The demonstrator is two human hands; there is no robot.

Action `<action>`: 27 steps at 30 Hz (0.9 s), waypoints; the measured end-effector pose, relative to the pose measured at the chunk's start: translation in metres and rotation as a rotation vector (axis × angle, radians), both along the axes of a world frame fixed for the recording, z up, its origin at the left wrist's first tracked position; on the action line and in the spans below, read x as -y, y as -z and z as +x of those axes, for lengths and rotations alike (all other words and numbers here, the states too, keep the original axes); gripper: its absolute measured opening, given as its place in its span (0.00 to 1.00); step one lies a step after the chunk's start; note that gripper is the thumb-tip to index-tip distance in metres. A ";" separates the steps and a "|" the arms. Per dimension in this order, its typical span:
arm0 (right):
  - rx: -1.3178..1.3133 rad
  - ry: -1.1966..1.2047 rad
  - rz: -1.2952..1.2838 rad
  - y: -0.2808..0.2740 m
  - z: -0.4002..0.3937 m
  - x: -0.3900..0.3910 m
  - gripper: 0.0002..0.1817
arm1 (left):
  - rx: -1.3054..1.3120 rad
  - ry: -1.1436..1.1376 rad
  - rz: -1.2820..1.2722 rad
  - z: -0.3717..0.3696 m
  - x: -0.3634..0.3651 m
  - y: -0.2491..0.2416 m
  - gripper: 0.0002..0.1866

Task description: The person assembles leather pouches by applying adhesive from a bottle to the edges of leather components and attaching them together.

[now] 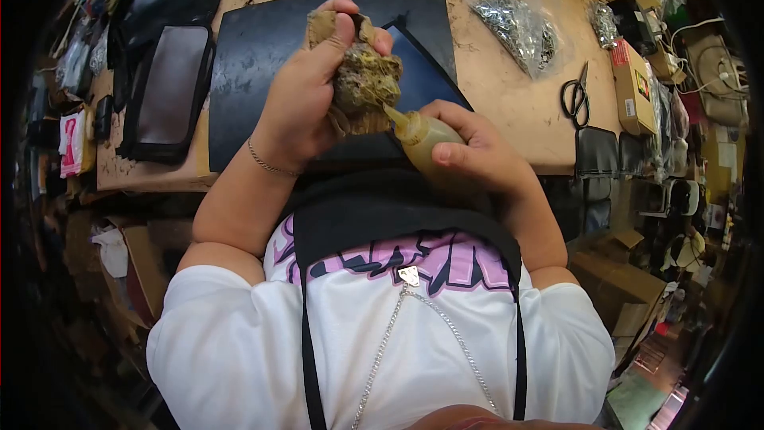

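Observation:
My left hand [309,84] is closed around a lumpy, yellow-brown crusted piece [364,80] with ragged, folded tan edges, held up over the front of the table. Its exact kind I cannot tell. In my right hand [485,147] is a cloudy yellowish squeeze bottle [430,143], tilted so its pointed nozzle comes right at the lower right side of the crusted piece. Behind both hands, a flat dark-blue zippered case [426,72] lies on a large black mat [263,56], partly hidden by the piece and my hands.
Black cases with clear panels [171,84] are stacked at the left. A clear bag of small metal parts [517,32] and black-handled scissors [575,99] lie to the right on the stained tabletop [509,103]. A cardboard box [633,87] and small black pouches [597,151] line the right edge.

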State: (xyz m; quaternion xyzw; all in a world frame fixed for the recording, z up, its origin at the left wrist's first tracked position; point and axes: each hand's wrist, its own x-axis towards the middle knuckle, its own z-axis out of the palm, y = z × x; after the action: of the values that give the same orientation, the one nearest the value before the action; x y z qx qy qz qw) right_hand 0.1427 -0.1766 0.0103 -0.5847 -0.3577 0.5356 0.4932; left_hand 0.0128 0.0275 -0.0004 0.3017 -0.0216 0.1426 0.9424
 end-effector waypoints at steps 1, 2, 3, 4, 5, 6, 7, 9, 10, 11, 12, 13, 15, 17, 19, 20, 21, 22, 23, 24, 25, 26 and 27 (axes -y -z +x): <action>0.112 0.008 0.013 0.001 0.003 -0.001 0.25 | 0.082 -0.043 -0.014 -0.001 -0.009 -0.002 0.13; 0.224 0.015 0.024 0.003 0.006 -0.002 0.25 | 0.163 -0.086 -0.030 -0.005 -0.020 -0.006 0.14; 0.363 0.069 -0.056 0.008 0.012 -0.001 0.26 | 0.240 -0.127 -0.047 -0.012 -0.032 -0.013 0.15; 0.422 0.092 -0.062 0.015 0.014 0.004 0.26 | 0.272 -0.010 -0.184 -0.024 -0.049 -0.039 0.11; 0.484 0.107 -0.067 0.023 0.017 0.010 0.26 | 0.446 -0.234 0.044 -0.026 -0.062 -0.045 0.11; 0.544 0.116 -0.075 0.026 0.019 0.014 0.26 | 0.421 -0.377 0.232 -0.030 -0.069 -0.050 0.12; 0.578 0.100 -0.057 0.029 0.019 0.017 0.27 | 0.231 -0.547 0.322 -0.027 -0.066 -0.050 0.13; 0.592 0.201 -0.117 0.022 0.023 0.019 0.28 | -0.046 -0.680 0.575 -0.002 -0.052 -0.052 0.14; 0.653 0.251 -0.160 0.020 0.029 0.019 0.28 | -0.133 -0.649 0.734 0.013 -0.047 -0.050 0.15; 0.711 0.300 -0.205 0.019 0.036 0.019 0.29 | 0.235 -0.308 0.644 0.026 -0.058 -0.047 0.18; 0.860 0.378 -0.160 0.026 0.047 0.023 0.29 | 0.258 -0.322 0.688 0.045 -0.072 -0.036 0.16; 1.008 0.456 -0.117 0.039 0.060 0.029 0.29 | 0.281 -0.337 0.730 0.065 -0.085 -0.024 0.14; 1.192 0.568 -0.107 0.044 0.078 0.040 0.30 | -0.054 -0.700 0.907 0.101 -0.113 0.006 0.13; 1.261 0.642 -0.172 0.043 0.091 0.050 0.31 | -0.138 -0.772 0.866 0.121 -0.148 0.031 0.19; 1.216 0.627 -0.287 0.045 0.098 0.061 0.32 | -0.291 -0.936 0.776 0.142 -0.181 0.077 0.15; 1.192 0.618 -0.342 0.048 0.102 0.067 0.32 | -0.562 -1.146 1.187 0.149 -0.204 0.112 0.14; 1.191 0.579 -0.321 0.058 0.107 0.074 0.33 | -0.844 -1.029 1.391 0.141 -0.203 0.117 0.15; 1.231 0.555 -0.302 0.066 0.109 0.079 0.34 | -1.127 -0.884 1.582 0.134 -0.198 0.120 0.16; 1.271 0.532 -0.284 0.074 0.110 0.084 0.34 | -1.092 -1.003 1.765 0.134 -0.197 0.128 0.17; 1.309 0.508 -0.269 0.076 0.109 0.088 0.35 | -1.044 -1.121 1.946 0.134 -0.192 0.134 0.18; 1.333 0.498 -0.266 0.077 0.108 0.091 0.35 | -0.982 -1.239 2.126 0.136 -0.187 0.139 0.19; 1.358 0.486 -0.260 0.078 0.106 0.092 0.36 | -0.902 -1.268 2.060 0.139 -0.184 0.142 0.20; 1.386 0.473 -0.249 0.077 0.105 0.091 0.36 | -0.824 -1.301 1.991 0.143 -0.178 0.137 0.21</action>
State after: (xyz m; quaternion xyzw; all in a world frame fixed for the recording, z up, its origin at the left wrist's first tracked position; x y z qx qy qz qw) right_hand 0.2476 -0.2679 -0.0670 -0.9016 -0.3882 -0.0399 0.1865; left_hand 0.1554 0.2057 -0.1371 0.8572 0.3279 0.3971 -0.0009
